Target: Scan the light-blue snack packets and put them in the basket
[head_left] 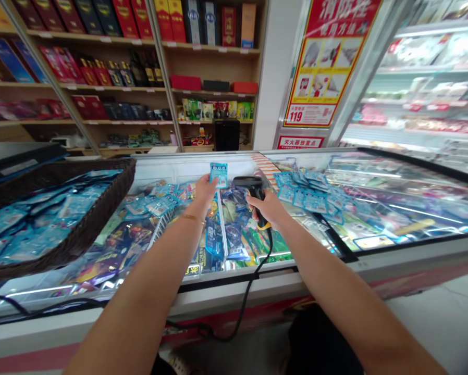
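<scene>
A small blue packet (219, 171) is pinched upright in my left hand (206, 188), above the open part of a chest freezer. My right hand (268, 207) grips a black and yellow barcode scanner (250, 182), its head turned toward the packet. From the scanner a black cable (245, 304) hangs over the freezer's front edge. Similar blue packets lie in a loose pile (310, 191) on the glass to the right. More of them fill a dark woven basket (119, 182) at the left. Others are scattered (156, 204) left of my left hand.
The chest freezer (369, 268) spans the view, holding bagged goods and white wire dividers (222, 224). Behind it stand wooden shelves (214, 49) with boxes and bottles. A red and yellow poster (323, 65) hangs beside a lit display fridge (417, 94).
</scene>
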A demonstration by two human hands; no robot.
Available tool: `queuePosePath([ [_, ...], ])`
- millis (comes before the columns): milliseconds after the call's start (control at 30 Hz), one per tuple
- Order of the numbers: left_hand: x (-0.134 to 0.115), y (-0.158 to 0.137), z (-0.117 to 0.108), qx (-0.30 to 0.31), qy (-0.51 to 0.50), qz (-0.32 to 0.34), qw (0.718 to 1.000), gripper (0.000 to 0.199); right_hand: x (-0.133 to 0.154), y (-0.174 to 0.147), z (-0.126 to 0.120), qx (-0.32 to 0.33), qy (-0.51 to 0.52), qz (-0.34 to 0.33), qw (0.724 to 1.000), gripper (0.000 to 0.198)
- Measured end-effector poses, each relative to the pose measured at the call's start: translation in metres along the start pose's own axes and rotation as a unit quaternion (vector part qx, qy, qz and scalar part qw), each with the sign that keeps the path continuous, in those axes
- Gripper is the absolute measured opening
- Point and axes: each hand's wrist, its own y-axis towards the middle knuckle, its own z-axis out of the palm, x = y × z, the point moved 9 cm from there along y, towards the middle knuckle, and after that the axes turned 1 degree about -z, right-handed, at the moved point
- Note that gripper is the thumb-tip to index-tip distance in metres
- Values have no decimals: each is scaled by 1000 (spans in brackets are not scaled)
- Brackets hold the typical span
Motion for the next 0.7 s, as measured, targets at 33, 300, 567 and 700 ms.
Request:
queuePosePath([
  [33,1,0,0,11,-21,4,1000,33,0,0,0,0,-4,-3,1000,28],
  [300,3,2,-7,-11,-31,-9,999,14,-6,2,2,0,-16,-25,1000,29],
  [567,0,-4,-1,18,2,-5,1000,16,-7,2,2,-5,-42,-38,998,29],
  [700,0,-4,-1,21,-6,3,1000,17,-3,-1,3,-1,-51,-37,998,25],
])
